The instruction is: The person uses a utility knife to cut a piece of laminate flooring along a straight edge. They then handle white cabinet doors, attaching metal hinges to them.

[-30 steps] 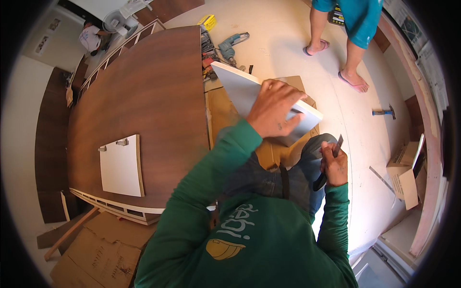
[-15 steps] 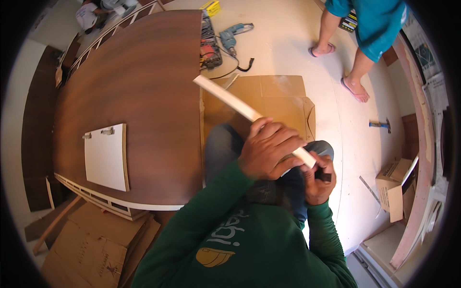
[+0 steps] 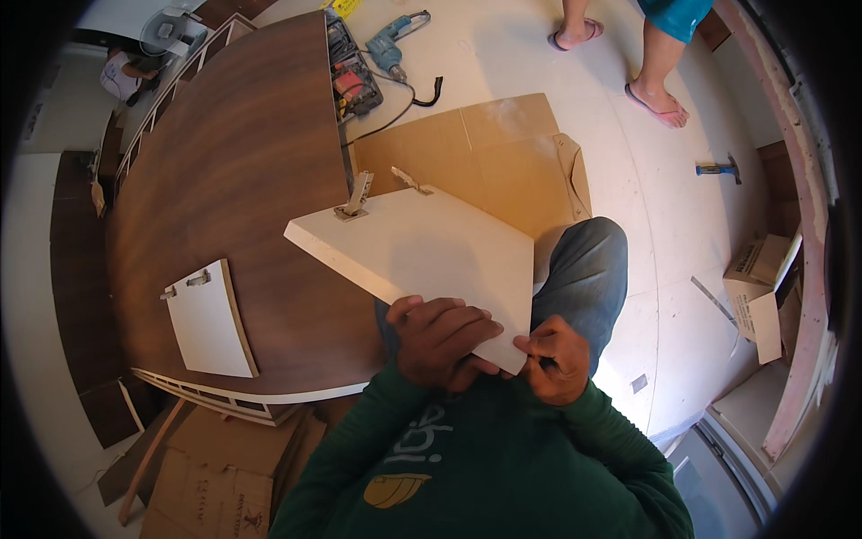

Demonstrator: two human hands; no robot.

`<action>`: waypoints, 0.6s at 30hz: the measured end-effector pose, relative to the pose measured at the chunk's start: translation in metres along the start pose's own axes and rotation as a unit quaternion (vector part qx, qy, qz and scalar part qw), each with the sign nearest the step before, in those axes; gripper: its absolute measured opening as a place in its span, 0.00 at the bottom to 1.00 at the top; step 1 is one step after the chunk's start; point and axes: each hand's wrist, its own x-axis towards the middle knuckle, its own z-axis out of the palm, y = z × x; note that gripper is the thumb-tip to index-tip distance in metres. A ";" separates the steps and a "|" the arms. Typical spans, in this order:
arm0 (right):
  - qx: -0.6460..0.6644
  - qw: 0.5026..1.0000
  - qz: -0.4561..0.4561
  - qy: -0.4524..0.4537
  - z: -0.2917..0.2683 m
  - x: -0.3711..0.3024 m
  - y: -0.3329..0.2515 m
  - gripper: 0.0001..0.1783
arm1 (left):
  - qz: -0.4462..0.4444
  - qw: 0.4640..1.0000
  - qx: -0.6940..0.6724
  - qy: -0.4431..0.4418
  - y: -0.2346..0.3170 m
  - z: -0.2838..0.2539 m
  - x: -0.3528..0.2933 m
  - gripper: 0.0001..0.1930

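Observation:
A white cabinet door (image 3: 440, 256) with two metal hinges on its far edge lies tilted over my lap, its broad face up. My left hand (image 3: 444, 341) is wrapped over its near edge and grips it. At the door's near right corner is my right hand (image 3: 558, 359), fingers curled closed and thumb against the edge. Whatever those fingers hold is hidden. A second, smaller white door (image 3: 209, 319), also with two hinges, lies on the large brown wood panel (image 3: 242, 180) to my left.
Flattened cardboard (image 3: 503, 135) lies ahead of me. Beyond it are a blue drill (image 3: 388, 52) with its cord and a tool case (image 3: 355, 76). A blue-handled hammer (image 3: 718, 169) and an open carton (image 3: 759, 287) are at right. A person's feet (image 3: 660, 103) stand far right; another person (image 3: 121, 76) is far left.
The door has turned from edge-on to face up, showing its hinges. The dark piece seen in my right hand is now hidden. The view has shifted, and my right hand has moved left.

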 end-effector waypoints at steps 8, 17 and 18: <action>-0.003 1.000 -0.006 -0.019 0.000 -0.001 -0.003 0.24 | -0.002 1.000 0.013 0.002 0.002 -0.002 -0.009 0.24; 0.005 1.000 0.024 0.010 0.003 -0.002 -0.003 0.21 | 0.001 1.000 0.000 0.004 0.002 -0.004 0.005 0.22; 0.011 0.999 0.028 0.017 0.004 -0.001 -0.004 0.20 | 0.008 1.000 0.004 0.009 0.000 -0.002 0.006 0.22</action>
